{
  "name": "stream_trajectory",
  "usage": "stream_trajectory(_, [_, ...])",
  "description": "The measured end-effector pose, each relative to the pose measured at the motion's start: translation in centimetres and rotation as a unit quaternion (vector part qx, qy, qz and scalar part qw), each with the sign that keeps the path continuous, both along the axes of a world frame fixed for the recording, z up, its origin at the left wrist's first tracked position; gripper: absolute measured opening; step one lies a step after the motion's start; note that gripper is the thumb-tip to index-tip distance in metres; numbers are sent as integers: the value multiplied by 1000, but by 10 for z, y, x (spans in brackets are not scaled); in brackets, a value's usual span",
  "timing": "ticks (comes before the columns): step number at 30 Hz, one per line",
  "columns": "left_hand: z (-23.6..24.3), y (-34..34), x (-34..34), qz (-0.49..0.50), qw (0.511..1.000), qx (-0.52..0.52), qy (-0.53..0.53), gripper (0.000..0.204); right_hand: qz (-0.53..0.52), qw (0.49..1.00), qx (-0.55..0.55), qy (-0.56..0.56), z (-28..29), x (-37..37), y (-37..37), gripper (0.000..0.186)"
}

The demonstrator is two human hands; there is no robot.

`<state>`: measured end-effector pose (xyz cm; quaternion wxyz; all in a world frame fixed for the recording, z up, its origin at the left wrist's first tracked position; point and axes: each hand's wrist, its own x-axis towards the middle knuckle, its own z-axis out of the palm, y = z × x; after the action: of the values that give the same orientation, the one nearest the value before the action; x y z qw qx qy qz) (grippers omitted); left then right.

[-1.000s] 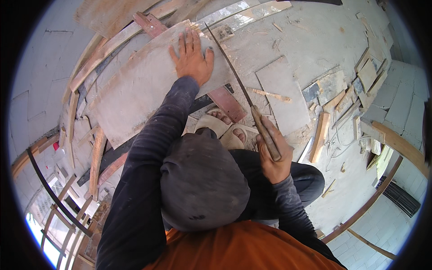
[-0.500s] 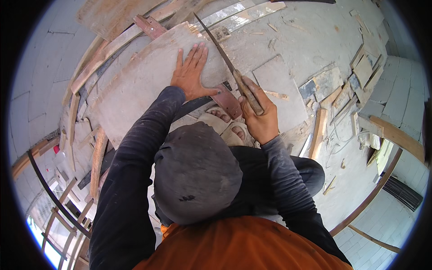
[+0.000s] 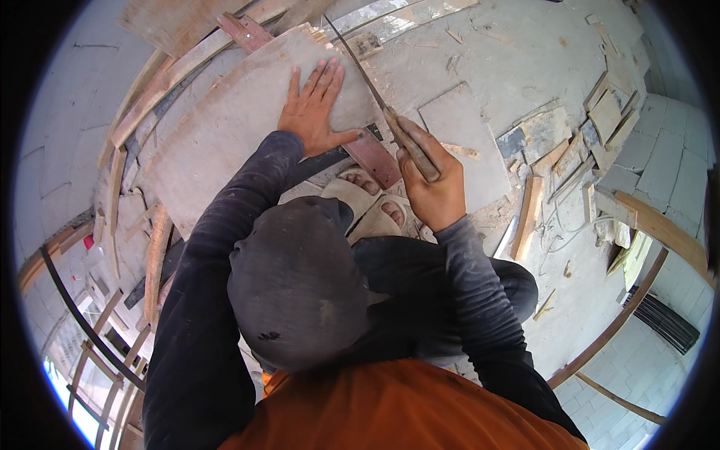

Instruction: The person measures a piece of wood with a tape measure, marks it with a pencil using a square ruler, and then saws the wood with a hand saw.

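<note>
Pressed flat with fingers spread, my left hand (image 3: 315, 109) lies on a large pale plywood board (image 3: 217, 135). Its thumb reaches a reddish-brown wooden block (image 3: 373, 157) by the board's near right edge. My right hand (image 3: 436, 184) is wrapped around the worn wooden handle of a handsaw (image 3: 410, 144). The saw's dark blade appears almost edge-on, running away along the board's right edge. Whether its teeth touch the wood, I cannot tell. My sandalled feet (image 3: 367, 191) are just behind the block.
Another flat board (image 3: 465, 142) lies right of the saw. Long timber strips (image 3: 172, 86) run behind the plywood at left. A short timber (image 3: 529, 217) and a heap of offcuts (image 3: 574, 157) lie on the dusty floor at right. Block walls (image 3: 60, 135) stand at the sides.
The view has shifted slightly, and my capped head has moved left in it. Both hands keep their places: the left on the board, the right on the saw handle.
</note>
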<state>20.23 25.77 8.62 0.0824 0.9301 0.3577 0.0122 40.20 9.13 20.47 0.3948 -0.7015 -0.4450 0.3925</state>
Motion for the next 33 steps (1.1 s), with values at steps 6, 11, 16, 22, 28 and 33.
stream_trajectory(6, [-1, 0, -10, 12, 1000, -8, 5, 127, -38, 998, 0, 41, 44, -2, -65, 45])
stream_trajectory(11, [3, -4, -12, 19, 1000, 1, 23, 126, -15, 1000, -10, 21, 44, 2, -98, 42])
stream_trajectory(16, [-5, 3, 3, -6, 1000, 0, 4, 124, -14, 1000, -1, 7, -6, 0, -4, 41])
stream_trajectory(22, [-1, -3, -11, 11, 1000, -5, 12, 125, -31, 995, -75, 52, 76, -1, -121, 42])
stream_trajectory(28, [1, -3, 3, 6, 999, -2, 41, 124, 14, 1000, -18, -18, -4, -1, -12, 44])
stream_trajectory(33, [-14, 2, -5, 4, 1000, 11, 22, 122, -24, 999, -38, 10, 27, 4, -67, 43])
